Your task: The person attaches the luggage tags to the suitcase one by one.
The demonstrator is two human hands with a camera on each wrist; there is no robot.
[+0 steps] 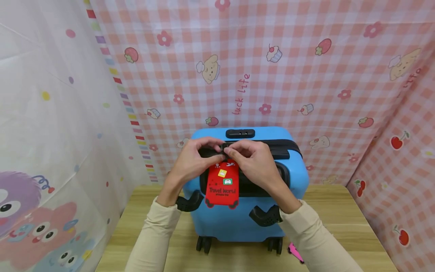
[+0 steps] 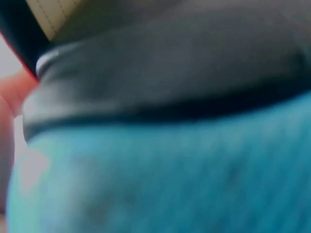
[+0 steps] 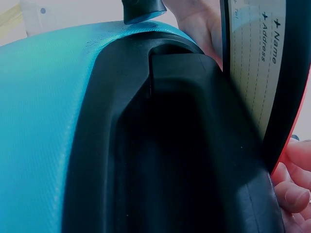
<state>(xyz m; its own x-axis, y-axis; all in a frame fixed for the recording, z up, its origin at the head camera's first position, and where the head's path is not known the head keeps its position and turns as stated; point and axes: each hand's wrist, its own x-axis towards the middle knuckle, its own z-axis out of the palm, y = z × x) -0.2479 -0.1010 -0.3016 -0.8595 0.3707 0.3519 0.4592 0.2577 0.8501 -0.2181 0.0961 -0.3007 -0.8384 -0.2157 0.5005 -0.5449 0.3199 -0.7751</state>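
Note:
A blue suitcase (image 1: 234, 221) stands upright, with a red luggage tag (image 1: 222, 189) hanging at its black handle. Thumb and fingertips of the left hand (image 1: 193, 160) pinch the tag's black strap (image 1: 225, 147) from the left. From the right, the right hand (image 1: 258, 162) pinches the same strap, its fingertips close to the left ones. The left wrist view is blurred, showing the black handle (image 2: 170, 73) over the blue shell (image 2: 165, 179). In the right wrist view the tag's lined name card (image 3: 257, 63) faces the handle (image 3: 228, 141).
A pink tag-like item (image 1: 295, 252) lies on the wooden table (image 1: 343, 219), right of the suitcase wheels. A black combination lock (image 1: 240, 133) sits on the suitcase beyond the hands. Patterned cloth (image 1: 289, 87) hangs behind and at both sides.

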